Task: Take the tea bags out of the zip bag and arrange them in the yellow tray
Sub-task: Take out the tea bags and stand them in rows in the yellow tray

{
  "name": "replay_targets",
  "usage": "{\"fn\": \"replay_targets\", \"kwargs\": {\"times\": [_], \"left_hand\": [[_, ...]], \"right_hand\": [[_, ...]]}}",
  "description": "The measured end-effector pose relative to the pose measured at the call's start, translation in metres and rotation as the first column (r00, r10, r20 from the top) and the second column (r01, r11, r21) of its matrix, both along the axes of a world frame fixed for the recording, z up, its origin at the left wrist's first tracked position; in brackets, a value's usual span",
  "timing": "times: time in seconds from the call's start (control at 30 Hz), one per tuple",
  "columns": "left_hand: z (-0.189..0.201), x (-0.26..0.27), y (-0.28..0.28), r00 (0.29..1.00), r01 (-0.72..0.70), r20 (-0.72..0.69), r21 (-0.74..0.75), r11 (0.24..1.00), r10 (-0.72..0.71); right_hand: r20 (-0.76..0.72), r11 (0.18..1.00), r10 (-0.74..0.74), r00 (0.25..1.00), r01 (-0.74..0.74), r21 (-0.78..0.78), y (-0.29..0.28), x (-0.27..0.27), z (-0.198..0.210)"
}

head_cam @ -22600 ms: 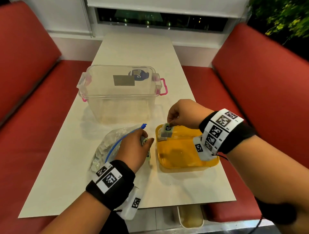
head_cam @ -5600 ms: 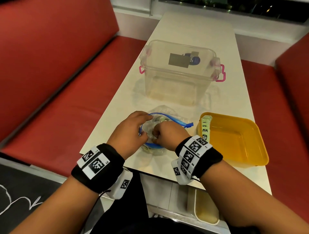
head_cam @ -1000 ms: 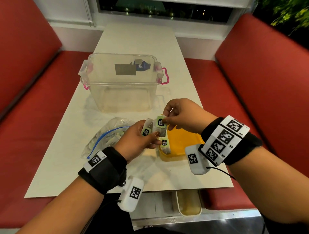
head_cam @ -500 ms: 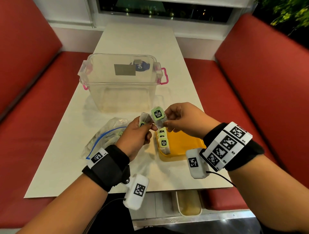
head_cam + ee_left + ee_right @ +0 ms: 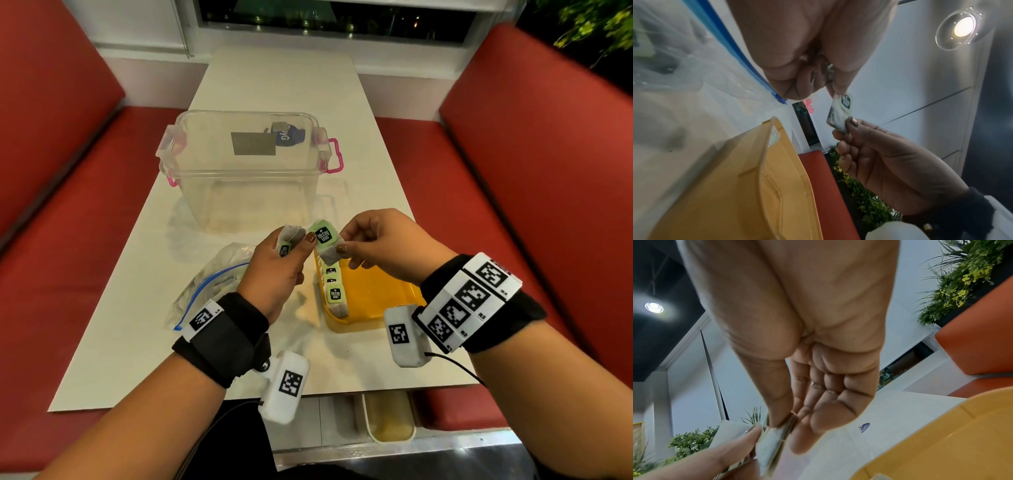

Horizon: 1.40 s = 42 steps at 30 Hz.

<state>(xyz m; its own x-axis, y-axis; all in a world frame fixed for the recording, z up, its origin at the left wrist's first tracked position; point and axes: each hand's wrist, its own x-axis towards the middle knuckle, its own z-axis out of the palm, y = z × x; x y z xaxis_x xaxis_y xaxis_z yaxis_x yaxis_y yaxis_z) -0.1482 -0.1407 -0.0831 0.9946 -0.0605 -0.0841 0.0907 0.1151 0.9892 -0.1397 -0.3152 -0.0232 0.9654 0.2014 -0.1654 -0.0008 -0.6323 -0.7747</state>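
Tea bag [image 5: 326, 244] with a green tag sits pinched between the thumb and forefinger of the right hand [image 5: 383, 248], held in the air above the far left corner of the yellow tray [image 5: 373, 294]. The left hand [image 5: 274, 270] is just beside it, fingers curled round a second tea bag [image 5: 289, 240], its thumb tip close against the first bag's tag; the left wrist view shows the right thumb [image 5: 854, 124] clamped on the bag's lower corner. Inside the tray, a row of tea bags [image 5: 334, 291] stands on edge along the left wall, green tags facing up. The zip bag [image 5: 205, 291], clear with a blue seal, lies crumpled on the white table [image 5: 281, 78] to the left of the tray, with more tea bags dimly showing through it. Beyond both stands a clear plastic bin [image 5: 246, 171] with pink latches. Red bench seats [image 5: 548, 171] flank the table.
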Motion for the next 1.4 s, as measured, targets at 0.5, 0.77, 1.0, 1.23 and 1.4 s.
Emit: {"fn": "replay_targets", "kwargs": {"times": [0.5, 0.77, 1.0, 1.23, 1.4], "left_hand": [[-0.03, 0.006, -0.002, 0.987, 0.038, 0.118, 0.498, 0.866, -0.111], [-0.042, 0.002, -0.002, 0.986, 0.138, -0.015, 0.622, 0.771, -0.164], [-0.028, -0.002, 0.003, 0.989, 0.148, -0.066, 0.491, 0.859, -0.133], [-0.017, -0.003, 0.009, 0.962, 0.237, -0.198, 0.261, 0.936, -0.188], [-0.006, -0.001, 0.01, 0.936, 0.332, -0.183, 0.182, 0.926, -0.299]], "right_hand": [[-0.181, 0.854, 0.191, 0.965, -0.255, -0.454, 0.011, 0.026, -0.011], [-0.525, 0.785, 0.165, 0.835, -0.434, -0.443, 0.018, 0.034, -0.046], [-0.494, 0.767, 0.162, 0.854, -0.424, -0.482, 0.024, 0.038, -0.05], [-0.177, 0.879, 0.174, 0.969, -0.234, -0.416, 0.016, 0.039, -0.012], [-0.073, 0.922, 0.274, 0.959, -0.284, -0.263, 0.016, 0.025, 0.009]]}}
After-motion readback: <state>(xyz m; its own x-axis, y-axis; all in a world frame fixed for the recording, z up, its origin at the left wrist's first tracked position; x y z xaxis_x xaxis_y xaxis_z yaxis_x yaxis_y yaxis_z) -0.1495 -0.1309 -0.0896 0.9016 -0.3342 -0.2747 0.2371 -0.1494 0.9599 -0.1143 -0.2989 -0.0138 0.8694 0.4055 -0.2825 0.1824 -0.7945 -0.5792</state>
